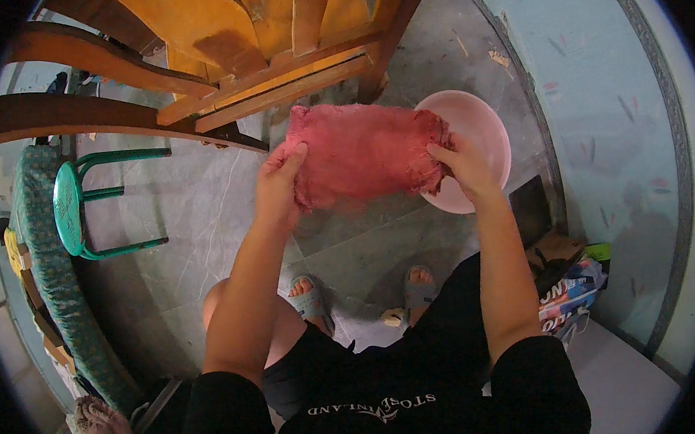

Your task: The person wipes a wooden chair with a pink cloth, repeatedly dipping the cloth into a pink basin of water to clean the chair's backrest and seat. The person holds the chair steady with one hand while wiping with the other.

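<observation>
A red cloth [361,153], fuzzy like a towel, is stretched between my two hands above the tiled floor. My left hand [282,176] grips its left end, thumb on top. At the other end, my right hand [461,165] pinches the bunched, darker edge, with the thumb over the folds. Behind my right hand, a pink plastic basin [488,128] rests on the floor, partly covered from view by the cloth and the hand. The fingers under the cloth are hidden.
A wooden chair [313,46] stands just beyond the cloth. To the left, a green stool [68,209] appears beside a table with a patterned green cover [57,258]. A printed plastic bag [570,299] and a cardboard box [555,249] sit by the right wall.
</observation>
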Available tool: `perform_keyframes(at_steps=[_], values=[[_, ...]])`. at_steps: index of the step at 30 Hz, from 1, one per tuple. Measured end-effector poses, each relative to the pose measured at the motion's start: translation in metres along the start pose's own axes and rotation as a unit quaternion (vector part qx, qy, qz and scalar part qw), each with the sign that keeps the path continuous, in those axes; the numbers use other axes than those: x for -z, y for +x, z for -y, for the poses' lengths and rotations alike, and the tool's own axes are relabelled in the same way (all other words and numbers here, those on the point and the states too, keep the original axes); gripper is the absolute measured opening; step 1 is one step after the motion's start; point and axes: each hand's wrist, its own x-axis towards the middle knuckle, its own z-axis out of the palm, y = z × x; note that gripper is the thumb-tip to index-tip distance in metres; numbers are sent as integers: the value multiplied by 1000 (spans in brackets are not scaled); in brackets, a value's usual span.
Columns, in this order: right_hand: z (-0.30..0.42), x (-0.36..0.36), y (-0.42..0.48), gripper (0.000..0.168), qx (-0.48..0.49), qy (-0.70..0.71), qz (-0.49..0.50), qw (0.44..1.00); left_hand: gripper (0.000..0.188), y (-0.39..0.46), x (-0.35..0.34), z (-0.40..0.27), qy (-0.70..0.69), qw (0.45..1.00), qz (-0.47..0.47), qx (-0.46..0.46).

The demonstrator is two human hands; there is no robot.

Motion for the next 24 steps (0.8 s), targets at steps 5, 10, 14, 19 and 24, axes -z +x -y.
perform_keyframes(at_steps=[5, 10, 14, 19, 24], values=[[8, -21, -3, 42, 51, -78, -33, 995, 29, -3, -2, 3, 167, 985, -22, -49], [14, -95, -26, 44, 86, -190, -17, 978, 63, -34, -49, 39, 582, 752, 156, -269], [10, -93, -21, 45, 65, -134, -37, 988, 72, -43, -43, 40, 562, 743, 216, -292], [30, -76, -31, 43, -5, 127, 32, 991, 57, -8, -8, 28, 236, 959, 130, -89], [38, -70, -32, 41, 59, 94, 34, 993, 46, -7, 0, 18, 107, 976, 181, 54]])
